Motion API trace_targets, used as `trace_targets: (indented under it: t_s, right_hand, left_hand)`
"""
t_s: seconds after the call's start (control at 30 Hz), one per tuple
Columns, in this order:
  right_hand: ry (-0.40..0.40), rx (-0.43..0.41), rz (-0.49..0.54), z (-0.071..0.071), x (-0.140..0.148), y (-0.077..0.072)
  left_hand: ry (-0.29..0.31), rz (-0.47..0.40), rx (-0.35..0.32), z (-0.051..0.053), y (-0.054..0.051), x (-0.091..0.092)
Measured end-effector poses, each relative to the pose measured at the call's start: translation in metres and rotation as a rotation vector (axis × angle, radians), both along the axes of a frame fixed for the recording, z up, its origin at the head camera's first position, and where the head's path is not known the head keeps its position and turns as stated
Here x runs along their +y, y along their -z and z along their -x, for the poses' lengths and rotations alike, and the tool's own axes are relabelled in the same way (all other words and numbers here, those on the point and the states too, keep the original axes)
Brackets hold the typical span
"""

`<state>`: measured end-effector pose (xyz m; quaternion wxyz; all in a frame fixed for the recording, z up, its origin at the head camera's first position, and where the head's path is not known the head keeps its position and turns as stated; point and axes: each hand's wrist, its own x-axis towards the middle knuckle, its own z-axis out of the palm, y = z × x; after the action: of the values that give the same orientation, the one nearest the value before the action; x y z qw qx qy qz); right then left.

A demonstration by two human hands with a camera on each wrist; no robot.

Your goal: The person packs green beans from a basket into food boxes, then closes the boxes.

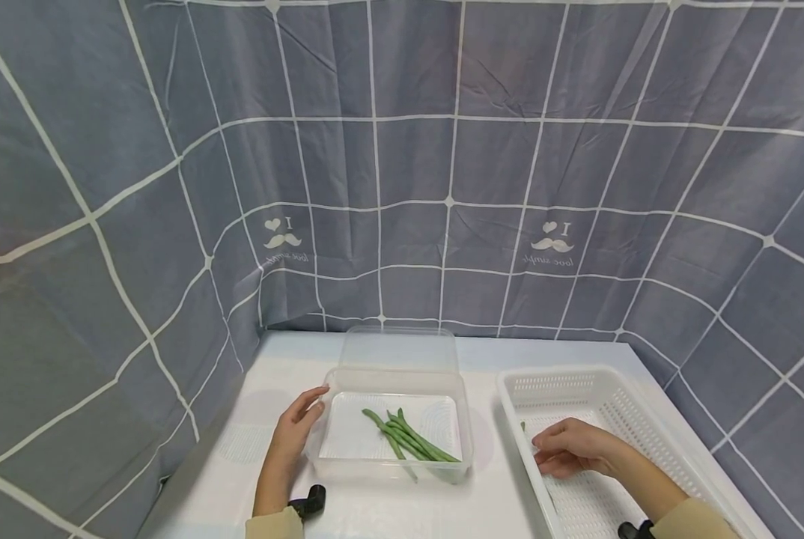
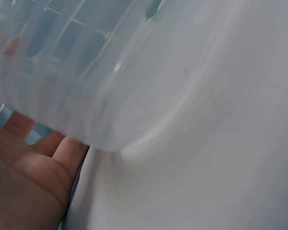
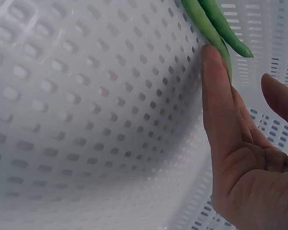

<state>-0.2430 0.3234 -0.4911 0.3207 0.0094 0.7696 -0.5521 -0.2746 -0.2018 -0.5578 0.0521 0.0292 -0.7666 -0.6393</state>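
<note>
My left hand (image 1: 294,433) rests against the left side of a clear plastic container (image 1: 469,419). Close up, its fingers (image 2: 69,148) lie along the container's ribbed wall (image 2: 62,96), partly seen through the plastic. Several green beans (image 1: 412,438) lie in a loose bunch inside, towards the right. My right hand (image 1: 573,449) is down in a white perforated basket (image 1: 634,427), near its left wall. In the right wrist view, the extended fingers (image 3: 221,96) reach green beans (image 3: 213,26) by that wall, with the thumb apart. Most of these beans is hidden in the head view.
Behind the container lies a clear lid (image 1: 398,350), flat on the white table (image 1: 267,397). A grey curtain (image 1: 409,165) with white lines hangs behind the table and along both sides. The basket stands to the right of the container.
</note>
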Motion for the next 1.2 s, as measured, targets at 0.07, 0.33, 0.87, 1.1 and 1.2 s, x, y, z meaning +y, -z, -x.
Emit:
trace_targets:
  t_s: [0.07, 0.33, 0.87, 1.1, 1.2]
  right_hand:
    - [0.008, 0.006, -0.015, 0.001, -0.003, 0.001]
    - [-0.006, 0.021, -0.078, 0.001, -0.01, 0.011]
    - [-0.024, 0.035, -0.041, 0.005, -0.015, 0.019]
    - [-0.021, 0.031, -0.015, 0.005, -0.014, 0.018]
    - [-0.018, 0.039, 0.006, 0.005, -0.013, 0.017]
  left_hand:
    - [0.002, -0.007, 0.0, 0.0, 0.0, 0.0]
    - [0.007, -0.014, -0.006, 0.0, -0.001, 0.001]
    - [0.005, -0.003, -0.03, -0.002, -0.001, -0.002]
    - [0.001, -0.003, -0.015, 0.0, 0.0, 0.0]
    - [-0.001, 0.0, -0.011, 0.0, -0.001, 0.0]
